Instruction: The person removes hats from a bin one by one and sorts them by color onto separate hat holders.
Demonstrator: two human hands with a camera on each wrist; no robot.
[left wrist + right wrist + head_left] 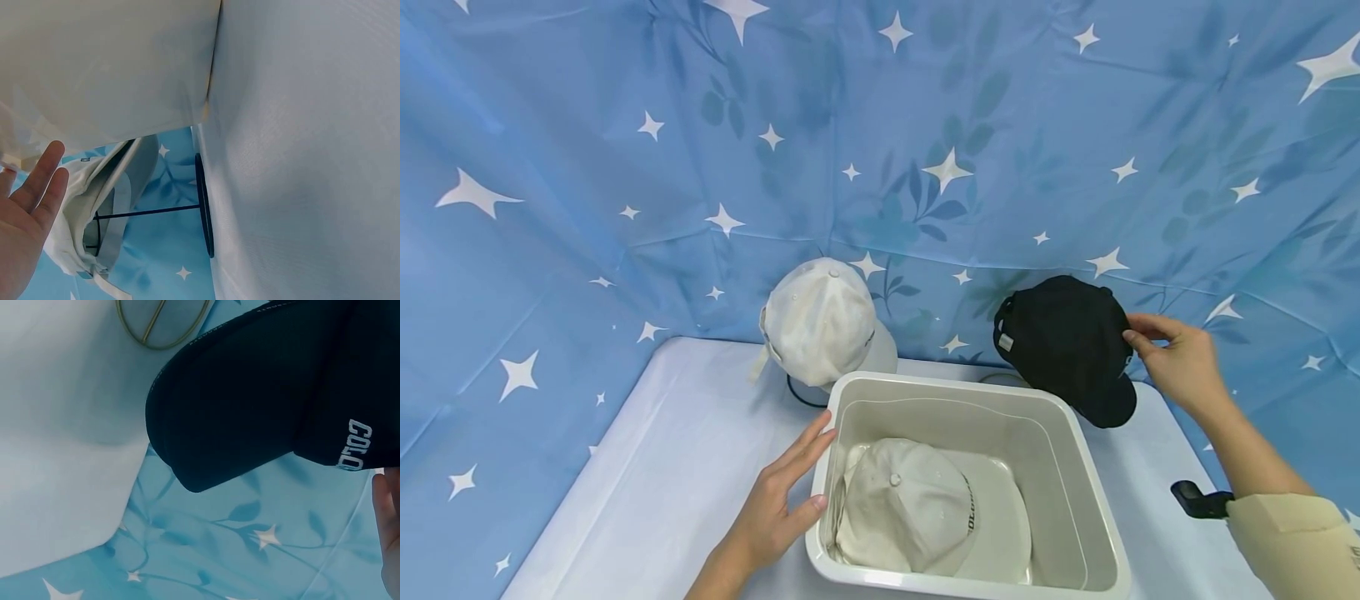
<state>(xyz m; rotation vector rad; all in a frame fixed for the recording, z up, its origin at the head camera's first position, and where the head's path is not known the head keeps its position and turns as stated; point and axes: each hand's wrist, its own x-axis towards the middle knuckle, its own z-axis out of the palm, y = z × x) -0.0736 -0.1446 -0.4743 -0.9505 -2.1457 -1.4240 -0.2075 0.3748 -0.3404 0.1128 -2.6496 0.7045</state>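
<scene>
At the back right, my right hand [1180,358] pinches the side of a black baseball cap [1063,342] between thumb and fingers. The right wrist view shows the cap's brim [231,406] and white raised lettering [356,444] on its front, with the fingertips right beside the letters. My left hand [775,492] has its fingers spread against the left wall of a pale plastic tub [1090,492]. Inside the tub lies an off-white baseball cap [910,500], crown up, its brim toward the right.
Behind the tub, a second off-white cap [820,317] sits on a black wire stand [150,212]. A brass-coloured ring base [147,344] stands on the white table [647,467] near the black cap. A blue star-patterned cloth [850,125] hangs behind the table.
</scene>
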